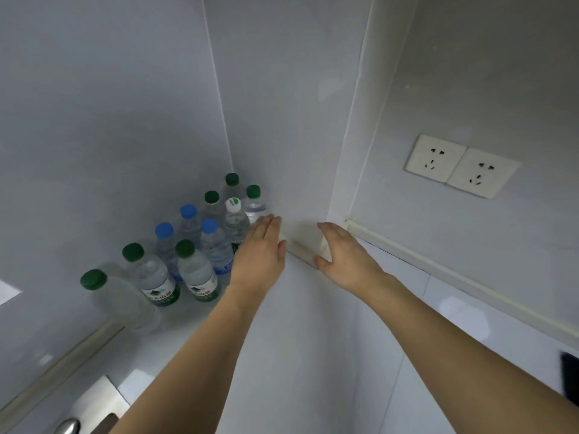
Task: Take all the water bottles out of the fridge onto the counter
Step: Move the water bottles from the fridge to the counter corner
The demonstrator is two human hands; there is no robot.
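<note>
Both hands are stretched forward with straight, relaxed fingers, and neither holds anything. The left hand (261, 255) is spread flat just beside the bottles; whether its fingertips touch the nearest one cannot be told. The right hand (343, 255) is also spread and rests at the cream trim strip (300, 245) that runs along the foot of the wall.

Left of the left grip stands the cluster of water bottles (194, 245) on the white bench (282, 355), in the corner. About ten are visible: several with green caps, three with blue caps (188, 211), and one with a white cap (233, 204) just beyond the left fingers. They stand upright and close together. The fridge is not in view, so I cannot see if any bottle is left inside. I judge that much of the task is done, maybe all of it.

Nearest to the camera, at the lower left, a metal plate with a knob (67, 426) is partly seen. Beyond the right grip, higher on the wall, there is a double wall socket (460, 166). A dark object (570, 380) sits at the right edge, too cut off to name. The crowded bottles leave little room in the corner for more.
</note>
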